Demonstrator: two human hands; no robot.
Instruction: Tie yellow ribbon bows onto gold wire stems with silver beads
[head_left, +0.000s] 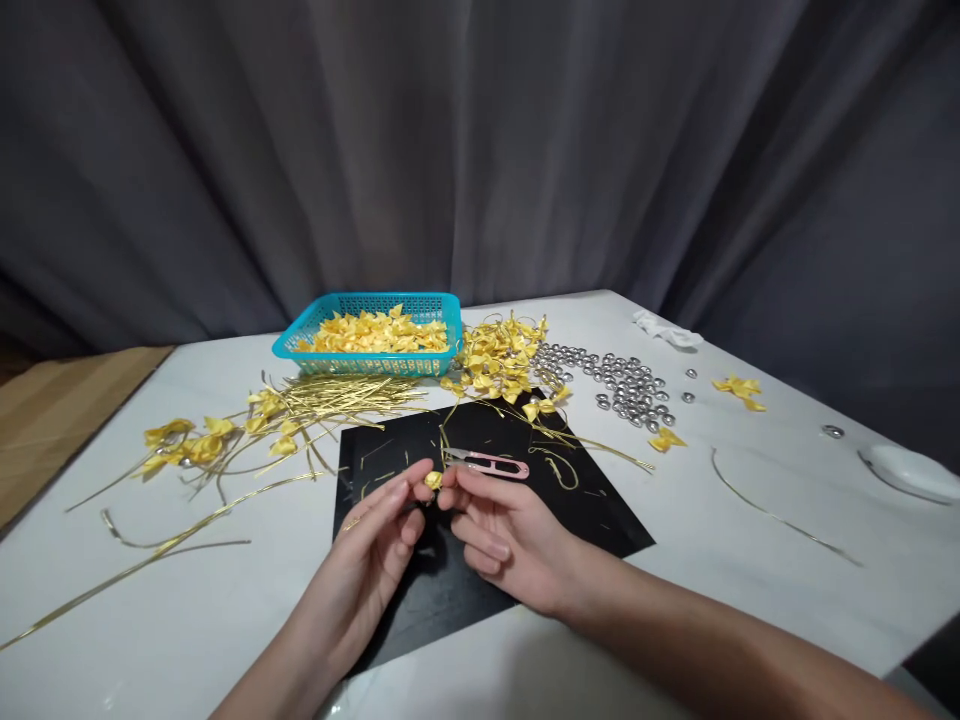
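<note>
Above a black mat (442, 620), my left hand (379, 540) and my right hand (517, 540) meet fingertip to fingertip. Pinched between them is a small yellow ribbon flower (433, 480), partly covered by the fingers. A gold cord seems to rise from it, though its attachment is too small to make out. Just beyond my right fingertips lie pink thread snips (491, 464) on the mat, their blades pointing left. Short gold cord clippings and a curled cord (562, 468) are scattered around them.
A blue basket (367, 357) of yellow ribbon pieces stands at the back. Gold cords (352, 397) lie before it, with ribbon flowers (495, 360) to its right. Silver beads (630, 385) spread farther right, near a white dish (911, 472). Cardboard (75, 405) lies far left.
</note>
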